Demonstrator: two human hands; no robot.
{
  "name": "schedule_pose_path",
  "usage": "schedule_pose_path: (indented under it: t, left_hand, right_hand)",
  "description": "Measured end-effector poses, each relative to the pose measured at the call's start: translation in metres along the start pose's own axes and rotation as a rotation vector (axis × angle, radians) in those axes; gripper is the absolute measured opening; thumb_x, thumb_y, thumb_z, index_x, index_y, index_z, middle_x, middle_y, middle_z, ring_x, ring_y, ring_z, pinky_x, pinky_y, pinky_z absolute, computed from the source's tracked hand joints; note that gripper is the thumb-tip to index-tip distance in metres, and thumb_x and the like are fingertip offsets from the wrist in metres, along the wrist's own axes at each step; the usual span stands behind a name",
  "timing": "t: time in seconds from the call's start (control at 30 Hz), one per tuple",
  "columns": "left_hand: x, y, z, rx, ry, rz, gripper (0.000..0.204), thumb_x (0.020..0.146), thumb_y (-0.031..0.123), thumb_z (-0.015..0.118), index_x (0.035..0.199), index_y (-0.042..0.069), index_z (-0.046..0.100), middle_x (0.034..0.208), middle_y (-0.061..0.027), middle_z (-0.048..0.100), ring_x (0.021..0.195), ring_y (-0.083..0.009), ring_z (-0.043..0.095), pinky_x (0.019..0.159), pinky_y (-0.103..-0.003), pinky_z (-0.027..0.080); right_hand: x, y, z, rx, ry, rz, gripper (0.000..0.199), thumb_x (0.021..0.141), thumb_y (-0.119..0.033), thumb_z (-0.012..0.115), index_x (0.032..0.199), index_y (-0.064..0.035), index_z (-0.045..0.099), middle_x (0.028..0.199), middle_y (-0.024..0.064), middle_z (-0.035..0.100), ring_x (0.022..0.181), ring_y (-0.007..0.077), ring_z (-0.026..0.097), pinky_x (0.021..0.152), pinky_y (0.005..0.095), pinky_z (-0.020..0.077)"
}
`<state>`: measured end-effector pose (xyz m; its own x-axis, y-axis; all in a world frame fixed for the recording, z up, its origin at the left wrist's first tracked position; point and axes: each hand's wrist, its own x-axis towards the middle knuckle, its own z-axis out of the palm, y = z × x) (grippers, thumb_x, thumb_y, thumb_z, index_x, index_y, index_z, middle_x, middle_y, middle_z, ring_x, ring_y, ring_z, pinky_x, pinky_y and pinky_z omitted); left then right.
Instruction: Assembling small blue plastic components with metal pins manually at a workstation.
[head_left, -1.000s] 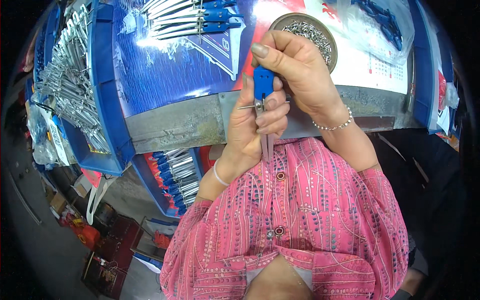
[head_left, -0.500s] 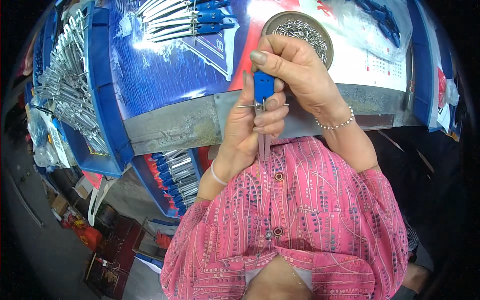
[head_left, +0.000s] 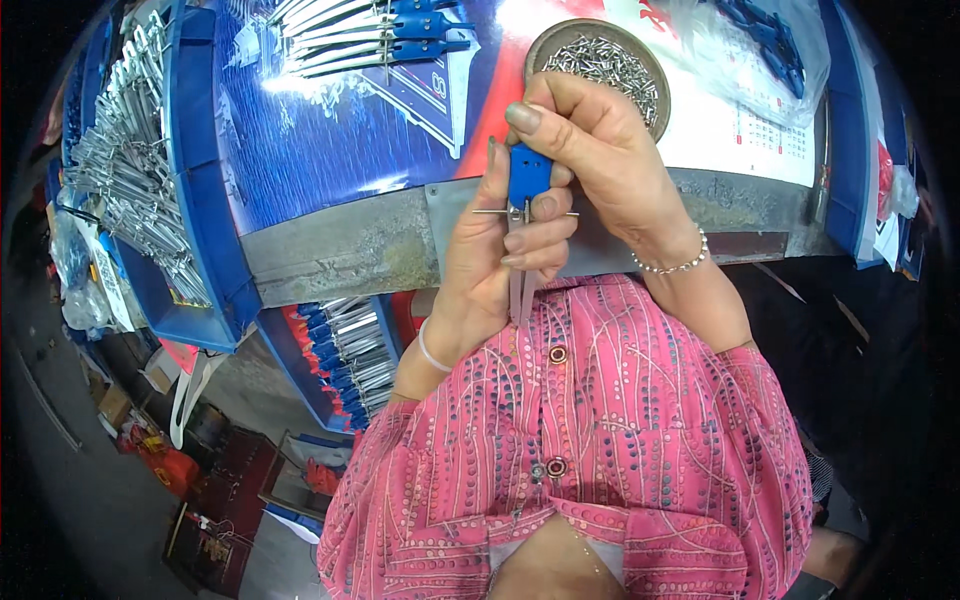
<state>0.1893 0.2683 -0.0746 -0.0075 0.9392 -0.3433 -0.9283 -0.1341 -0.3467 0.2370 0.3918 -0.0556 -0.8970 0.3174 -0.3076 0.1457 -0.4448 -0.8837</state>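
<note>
A flat blue plastic piece (head_left: 529, 174) with small holes near its top stands upright, with narrow grey metal blades (head_left: 521, 297) running down from it toward my chest. My left hand (head_left: 490, 235) is closed around it, fingers wrapped across the front and the thumb pointing up beside it. A thin metal pin (head_left: 488, 212) sticks out sideways on both sides, just below the blue part. My right hand (head_left: 605, 140) pinches thumb and forefinger together just above the blue top; anything between those fingertips is too small or hidden to make out.
Behind my right hand stands a round bowl (head_left: 655, 72) of small metal rivets. Blue-ended metal strips (head_left: 420, 48) lie stacked at the back. A blue bin (head_left: 205, 150) on the left holds metal parts; another tray (head_left: 305, 362) sits below the table edge. A plastic bag (head_left: 715, 50) lies back right.
My right hand has shifted very slightly to the right above the blue piece. The left hand keeps the same hold, and the small holes in the blue top show a little more plainly.
</note>
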Motion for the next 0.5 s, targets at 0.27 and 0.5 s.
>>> schedule_pose_path:
  t: [0.27, 0.5]
  left_hand:
    - [-0.0003, -0.0009, -0.0015, -0.045, -0.043, -0.018, 0.048, 0.088, 0.044, 0.042, 0.099, -0.003, 0.046, 0.068, -0.0044, 0.048, 0.044, -0.0034, 0.036, 0.037, -0.017, 0.031]
    - [-0.0031, -0.0052, -0.0010, -0.049, -0.091, -0.017, 0.050, 0.087, 0.044, 0.043, 0.103, -0.003, 0.045, 0.069, -0.0042, 0.048, 0.045, -0.0029, 0.034, 0.037, -0.016, 0.029]
  right_hand:
    - [-0.0010, 0.0058, 0.0039, 0.057, 0.125, -0.013, 0.017, 0.086, -0.019, 0.055, 0.074, -0.0070, 0.052, 0.064, -0.0061, 0.048, 0.049, -0.0017, 0.033, 0.044, 0.0136, 0.0277]
    - [-0.0048, -0.0005, 0.0082, 0.107, 0.170, -0.011, 0.017, 0.086, -0.019, 0.054, 0.074, -0.0072, 0.052, 0.066, -0.0052, 0.049, 0.046, -0.0024, 0.033, 0.042, 0.0125, 0.0268]
